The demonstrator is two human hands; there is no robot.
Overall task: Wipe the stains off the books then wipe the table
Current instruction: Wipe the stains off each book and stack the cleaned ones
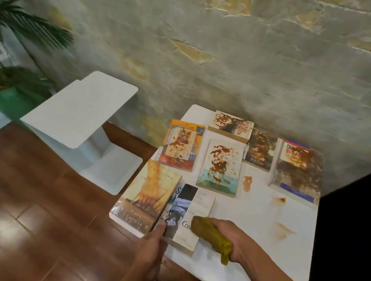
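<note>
Several paperback books lie on a white table (pixel 251 267). My right hand (pixel 234 241) is shut on a rolled mustard-yellow cloth (pixel 209 235), whose end presses on a white-and-dark book (pixel 189 211) at the near left. My left hand (pixel 153 244) pinches that book's near left edge. Beside it lies a tan book (pixel 146 197). Further back, an orange book (pixel 182 146), a pale book with a sea picture (pixel 221 168), a dark book (pixel 260 150), a thick blue-edged book (pixel 297 170) and a cream book (pixel 230 126) carry brown stains.
Brown smears mark the table (pixel 247 183), (pixel 280 199), (pixel 285 230). A white side table (pixel 80 109) stands left over a wooden floor (pixel 22 211). A potted palm (pixel 7 44) is far left. A stone wall runs behind; a dark block (pixel 357 228) borders the right edge.
</note>
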